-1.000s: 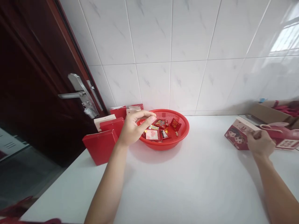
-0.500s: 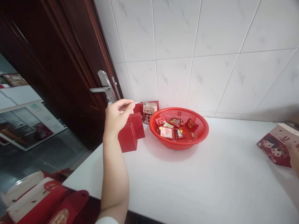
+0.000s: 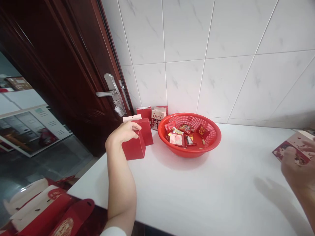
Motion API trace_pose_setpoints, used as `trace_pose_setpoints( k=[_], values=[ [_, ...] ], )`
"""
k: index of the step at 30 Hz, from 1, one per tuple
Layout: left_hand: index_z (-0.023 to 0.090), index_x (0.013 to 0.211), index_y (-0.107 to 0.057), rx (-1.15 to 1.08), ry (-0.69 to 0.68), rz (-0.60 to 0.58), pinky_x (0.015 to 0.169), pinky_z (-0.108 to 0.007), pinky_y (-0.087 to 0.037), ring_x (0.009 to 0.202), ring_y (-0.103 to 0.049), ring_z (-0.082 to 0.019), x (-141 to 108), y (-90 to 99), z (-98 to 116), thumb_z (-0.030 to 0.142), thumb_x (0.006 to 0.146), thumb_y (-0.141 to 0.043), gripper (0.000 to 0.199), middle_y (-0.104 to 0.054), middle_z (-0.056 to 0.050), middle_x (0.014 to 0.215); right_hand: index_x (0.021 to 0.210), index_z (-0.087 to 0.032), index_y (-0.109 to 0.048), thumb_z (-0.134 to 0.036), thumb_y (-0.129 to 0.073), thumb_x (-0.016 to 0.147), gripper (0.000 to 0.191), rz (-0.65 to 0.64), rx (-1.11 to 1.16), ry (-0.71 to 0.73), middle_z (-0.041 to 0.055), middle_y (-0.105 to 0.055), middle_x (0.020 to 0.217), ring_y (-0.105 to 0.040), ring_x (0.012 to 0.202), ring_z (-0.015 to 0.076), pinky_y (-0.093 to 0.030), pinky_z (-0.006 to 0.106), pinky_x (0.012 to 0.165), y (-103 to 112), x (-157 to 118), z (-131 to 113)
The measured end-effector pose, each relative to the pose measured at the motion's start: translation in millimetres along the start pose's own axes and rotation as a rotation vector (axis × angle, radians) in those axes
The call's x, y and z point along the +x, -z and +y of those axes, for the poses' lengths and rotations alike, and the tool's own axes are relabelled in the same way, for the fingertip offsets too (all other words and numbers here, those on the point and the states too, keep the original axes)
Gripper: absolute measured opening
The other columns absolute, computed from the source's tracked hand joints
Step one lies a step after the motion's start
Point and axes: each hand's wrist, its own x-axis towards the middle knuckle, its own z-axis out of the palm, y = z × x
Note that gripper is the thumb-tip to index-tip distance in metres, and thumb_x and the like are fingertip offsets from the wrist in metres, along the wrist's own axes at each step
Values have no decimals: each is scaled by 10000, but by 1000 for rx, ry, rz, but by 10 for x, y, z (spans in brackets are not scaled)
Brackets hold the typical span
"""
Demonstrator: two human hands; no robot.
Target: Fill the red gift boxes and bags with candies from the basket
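At the left end of the white table, my left hand (image 3: 123,135) is bent at the wrist over the top of a plain red gift box (image 3: 135,149), its fingers curved down with a gap between thumb and forefinger. I see nothing held there. Directly behind stands another red box (image 3: 147,131) with a pale flap. At the right edge, my right hand (image 3: 299,168) is raised above the tabletop, thumb and fingers apart. It partly covers a printed red and pink box (image 3: 283,151) with cartoon figures; whether they touch is unclear.
A red plastic basket (image 3: 215,141) holding several wrapped sweets stands mid-table near the tiled wall. More boxes, one printed with cartoon figures (image 3: 156,122), stand behind on its left. A dark wooden door (image 3: 73,59) is at left. Red and cream gift boxes (image 3: 46,209) lie lower left.
My left hand has dropped from above the red boxes to the front box's top, its pinch loosened. My right hand has come further into view, in front of the printed box.
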Motion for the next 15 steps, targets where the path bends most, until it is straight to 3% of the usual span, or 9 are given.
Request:
trace_pose_setpoints(
  k=[2,6,8,10,13,15],
  values=[
    [256,824,-785,-1,-28,-28,820,-371,-600,1003,-751,-319,-14,6,11,208,510,-780,318,-808,-96,1019,880,-271,-627,-307,-624,630,253,18,92,67,236,-757,1006,-716,991,423,-514,587,855,-109,-125,54],
    [275,808,-790,21,-146,-124,842,-357,-607,960,-758,-292,-239,51,252,202,561,-778,257,-808,-49,946,900,-263,-590,-313,-608,684,222,-90,216,170,224,-756,1053,-716,808,371,-559,529,702,79,-298,-111],
    [290,875,-804,18,-343,-186,823,-341,-608,922,-757,-271,-416,76,460,254,656,-766,225,-803,-34,983,947,-255,-597,-300,-640,748,208,-200,289,214,219,-745,1100,-700,741,332,-562,487,640,213,-335,-315],
    [295,915,-814,-26,-563,-333,825,-328,-608,896,-755,-253,-588,81,692,250,753,-732,187,-804,-37,972,958,-248,-603,-270,-646,796,170,-278,396,242,205,-744,1068,-701,723,308,-572,482,682,319,-363,-561],
    [307,967,-821,-107,-823,-644,875,-336,-603,938,-754,-256,-773,14,1017,144,821,-692,254,-805,-59,992,998,-244,-632,-295,-624,885,124,-550,632,97,119,-735,937,-693,690,258,-569,434,677,409,-433,-959],
    [319,981,-814,-133,-929,-777,932,-356,-591,976,-748,-258,-835,-94,1178,86,849,-652,313,-805,-61,997,1060,-240,-653,-377,-593,949,187,-925,813,-4,86,-728,962,-651,620,190,-556,371,610,426,-500,-1221]
  ],
)
